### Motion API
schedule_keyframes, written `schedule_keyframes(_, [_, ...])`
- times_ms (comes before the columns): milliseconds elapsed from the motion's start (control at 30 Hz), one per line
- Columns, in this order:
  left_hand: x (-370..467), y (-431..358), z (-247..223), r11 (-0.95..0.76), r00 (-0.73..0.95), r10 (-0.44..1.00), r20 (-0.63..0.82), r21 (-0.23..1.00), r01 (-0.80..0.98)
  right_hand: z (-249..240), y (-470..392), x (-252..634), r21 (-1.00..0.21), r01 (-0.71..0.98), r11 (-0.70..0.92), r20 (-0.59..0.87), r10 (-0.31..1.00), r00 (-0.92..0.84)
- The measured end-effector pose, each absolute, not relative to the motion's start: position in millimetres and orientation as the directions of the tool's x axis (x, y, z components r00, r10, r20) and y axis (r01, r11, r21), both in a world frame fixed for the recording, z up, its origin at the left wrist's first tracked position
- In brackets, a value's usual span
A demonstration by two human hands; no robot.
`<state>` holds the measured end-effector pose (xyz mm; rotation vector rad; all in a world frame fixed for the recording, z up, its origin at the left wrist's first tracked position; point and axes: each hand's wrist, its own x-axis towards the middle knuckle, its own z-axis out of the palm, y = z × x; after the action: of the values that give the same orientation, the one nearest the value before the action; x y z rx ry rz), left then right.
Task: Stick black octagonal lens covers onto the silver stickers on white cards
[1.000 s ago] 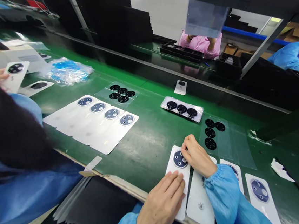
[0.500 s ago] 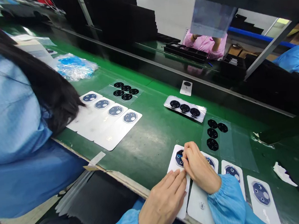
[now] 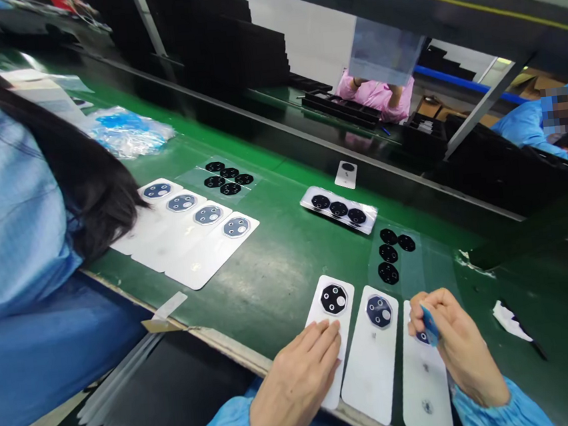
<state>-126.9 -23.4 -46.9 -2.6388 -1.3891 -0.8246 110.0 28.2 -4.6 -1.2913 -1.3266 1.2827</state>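
My left hand [image 3: 302, 375] lies flat, fingers together and stretched out, on a white phone back panel [image 3: 316, 310]. Near that panel's top sits a glossy black octagonal camera plate [image 3: 333, 299] with ring-shaped holes. My right hand [image 3: 459, 337] pinches a small piece of blue film [image 3: 430, 326] between thumb and fingers, above the third panel [image 3: 428, 386] and partly hiding its bluish camera plate. Between my hands lies a second panel [image 3: 372, 365], its plate [image 3: 379, 311] bluish. The bottom of the first panel is hidden under my left hand.
Black octagonal plates [image 3: 388, 253] lie on a clear sheet behind the panels, beside a white tray [image 3: 339, 211] holding three more. Overlapping white panels [image 3: 212, 253] are at the left, near a co-worker's blue sleeve [image 3: 6, 199]. A black-handled tool [image 3: 538, 347] rests at the right.
My right hand has moved right, away from the first panel's camera plate, with the blue film in its pinch. That plate has turned from bluish to black. My left hand stays on the panel.
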Motion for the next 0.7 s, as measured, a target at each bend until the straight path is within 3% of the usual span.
schedule_keyframes(67, [-126,-23,-45,-0.595,0.463,0.754,0.465,0.185,0.782,-6,30,121,-0.974,0.127,-0.188,-0.191,0.981,-0.012])
schedule_keyframes(133, [-122,-23,-43,-0.585,0.464,0.762,0.451,0.173,0.792,-8,32,125,-0.939,0.257,-0.226,-0.229,0.973,0.018])
schedule_keyframes(233, [-110,-26,-40,-0.584,0.464,0.758,0.459,0.159,0.796,-11,38,124,-0.838,0.536,-0.108,-0.166,0.984,-0.061])
schedule_keyframes(300, [-98,-28,-40,-0.626,0.498,0.726,0.475,0.155,0.764,-14,43,121,-0.775,0.632,-0.016,-0.120,0.985,-0.122])
schedule_keyframes(700, [-63,-27,-60,-0.682,0.568,0.683,0.460,0.122,0.721,-31,67,102,-0.593,0.765,0.250,0.030,0.957,-0.290])
